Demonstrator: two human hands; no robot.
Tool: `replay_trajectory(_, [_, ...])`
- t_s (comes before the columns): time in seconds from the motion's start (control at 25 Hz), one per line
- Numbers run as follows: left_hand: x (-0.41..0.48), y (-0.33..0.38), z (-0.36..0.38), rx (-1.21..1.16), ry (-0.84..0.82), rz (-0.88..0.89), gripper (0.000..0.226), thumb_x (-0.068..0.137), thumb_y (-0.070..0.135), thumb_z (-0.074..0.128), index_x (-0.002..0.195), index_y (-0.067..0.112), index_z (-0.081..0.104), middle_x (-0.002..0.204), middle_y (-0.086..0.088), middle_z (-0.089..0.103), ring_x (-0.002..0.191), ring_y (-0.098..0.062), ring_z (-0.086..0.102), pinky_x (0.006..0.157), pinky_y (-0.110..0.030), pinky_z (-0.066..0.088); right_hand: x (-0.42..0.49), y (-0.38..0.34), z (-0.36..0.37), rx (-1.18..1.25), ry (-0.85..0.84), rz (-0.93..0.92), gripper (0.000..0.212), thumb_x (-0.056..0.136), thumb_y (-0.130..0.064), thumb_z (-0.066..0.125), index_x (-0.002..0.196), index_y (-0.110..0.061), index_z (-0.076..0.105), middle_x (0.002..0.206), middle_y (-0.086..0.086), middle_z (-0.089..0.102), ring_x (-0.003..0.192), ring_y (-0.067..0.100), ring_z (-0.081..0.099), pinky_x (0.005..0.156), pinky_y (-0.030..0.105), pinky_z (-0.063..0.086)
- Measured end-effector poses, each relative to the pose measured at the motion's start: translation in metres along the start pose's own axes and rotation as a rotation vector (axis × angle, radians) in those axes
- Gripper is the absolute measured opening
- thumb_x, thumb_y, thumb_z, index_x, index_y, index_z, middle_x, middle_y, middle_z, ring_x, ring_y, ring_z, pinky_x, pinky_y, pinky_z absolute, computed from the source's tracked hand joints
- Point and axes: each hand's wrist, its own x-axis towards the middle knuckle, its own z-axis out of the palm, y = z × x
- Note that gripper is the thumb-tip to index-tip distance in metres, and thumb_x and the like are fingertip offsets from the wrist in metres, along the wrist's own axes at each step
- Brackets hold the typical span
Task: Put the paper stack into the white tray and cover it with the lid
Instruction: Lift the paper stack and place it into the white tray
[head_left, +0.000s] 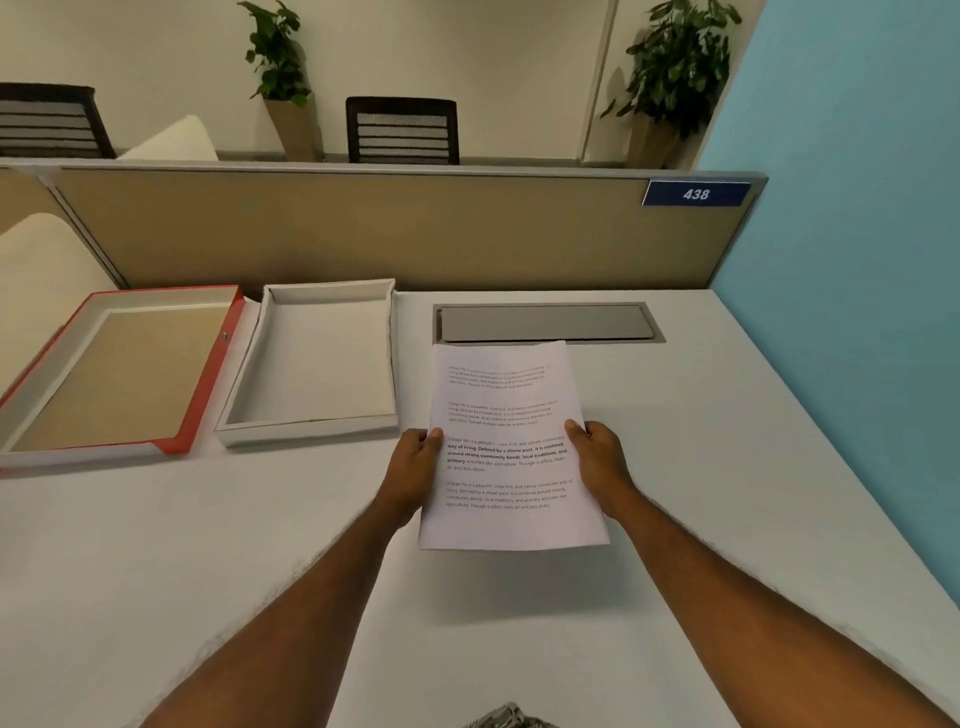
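Note:
A paper stack (506, 415) with printed text is lifted above the desk in the middle of the view. My left hand (415, 465) grips its left edge and my right hand (597, 457) grips its right edge, thumbs on top. To the left of the paper stands the white tray (387, 358), open and with nothing inside. Further left lies the lid (208, 384), red on the outside, turned upside down with its tan inner face showing.
A grey cable hatch (545, 323) is set into the white desk (727, 467) behind the paper. A tan partition (363, 234) closes the back, a blue wall (857, 260) the right. A cream chair back (36, 270) stands at the left.

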Motion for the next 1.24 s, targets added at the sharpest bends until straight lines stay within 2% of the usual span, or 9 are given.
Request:
replay_trajectory(0.12, [-0.004,-0.004,-0.010,-0.027,0.000,-0.010,0.033,0.102,0.027,0.044,0.086,0.010,0.068,0.085,0.000,0.077,0.080,-0.020,0.074,0.064,-0.027,0.058,-0.001,0.005,0.009,-0.014,-0.018,0.040,0.029,0.099,-0.033,0.049,0.080,-0.012,0.056,0.092,0.010,0.070,0.079,0.026,0.066,0.081,0.046,0.056])
replay_trajectory(0.32, [0.004,0.002,-0.037,-0.038,0.016,-0.037,0.039,0.103,0.030,0.043,0.108,-0.003,0.064,0.106,-0.016,0.073,0.095,-0.032,0.072,0.084,-0.044,0.059,0.004,-0.010,0.036,-0.020,-0.039,0.030,0.030,0.099,-0.034,0.049,0.087,-0.008,0.056,0.095,0.011,0.070,0.080,0.026,0.067,0.078,0.045,0.057])
replay_trajectory(0.44, [0.012,0.012,-0.062,-0.033,0.024,-0.030,0.043,0.103,0.030,0.042,0.112,-0.009,0.058,0.110,-0.022,0.070,0.100,-0.038,0.069,0.089,-0.051,0.056,0.010,-0.027,0.060,-0.008,-0.063,0.021,0.028,0.099,-0.035,0.048,0.085,-0.013,0.057,0.091,0.005,0.071,0.078,0.022,0.068,0.070,0.036,0.056])
replay_trajectory(0.56, [0.022,0.027,-0.091,0.004,0.018,0.006,0.046,0.104,0.029,0.040,0.106,-0.012,0.062,0.106,-0.024,0.071,0.095,-0.039,0.070,0.084,-0.049,0.058,0.020,-0.049,0.086,0.004,-0.059,0.020,0.030,0.098,-0.034,0.049,0.081,-0.010,0.055,0.092,0.007,0.070,0.077,0.023,0.066,0.070,0.035,0.053])
replay_trajectory(0.64, [0.032,0.039,-0.113,0.046,0.038,0.038,0.048,0.104,0.029,0.039,0.101,-0.011,0.064,0.100,-0.022,0.073,0.087,-0.035,0.071,0.075,-0.041,0.060,0.028,-0.067,0.107,0.004,-0.052,0.010,0.030,0.097,-0.033,0.050,0.082,-0.007,0.053,0.091,0.014,0.068,0.077,0.025,0.062,0.072,0.038,0.050])
replay_trajectory(0.76, [0.050,0.055,-0.146,0.091,0.071,0.064,0.048,0.103,0.033,0.038,0.103,-0.008,0.064,0.098,-0.017,0.073,0.084,-0.030,0.073,0.068,-0.035,0.058,0.040,-0.096,0.137,-0.008,-0.071,-0.002,0.027,0.096,-0.031,0.049,0.082,-0.009,0.051,0.089,0.011,0.065,0.077,0.024,0.060,0.069,0.036,0.048])
replay_trajectory(0.88, [0.072,0.066,-0.181,0.126,0.101,0.075,0.046,0.103,0.035,0.039,0.103,-0.002,0.066,0.097,-0.013,0.074,0.085,-0.028,0.073,0.074,-0.041,0.061,0.053,-0.119,0.174,-0.014,-0.100,-0.013,0.023,0.097,-0.030,0.047,0.092,-0.010,0.058,0.098,0.008,0.069,0.084,0.025,0.067,0.073,0.037,0.052])
replay_trajectory(1.08, [0.106,0.075,-0.221,0.160,0.184,0.069,0.038,0.102,0.033,0.041,0.084,0.010,0.065,0.089,-0.007,0.072,0.085,-0.028,0.071,0.075,-0.040,0.058,0.081,-0.148,0.225,-0.067,-0.154,-0.002,0.034,0.100,-0.031,0.045,0.111,-0.002,0.061,0.109,0.012,0.069,0.095,0.031,0.068,0.083,0.044,0.056])
replay_trajectory(1.24, [0.147,0.063,-0.254,0.192,0.189,0.004,0.045,0.102,0.035,0.041,0.105,-0.002,0.065,0.104,-0.013,0.072,0.094,-0.030,0.070,0.087,-0.047,0.057,0.109,-0.156,0.267,-0.127,-0.191,0.016,0.037,0.100,-0.032,0.045,0.115,-0.001,0.059,0.115,0.013,0.068,0.102,0.032,0.067,0.088,0.044,0.055])
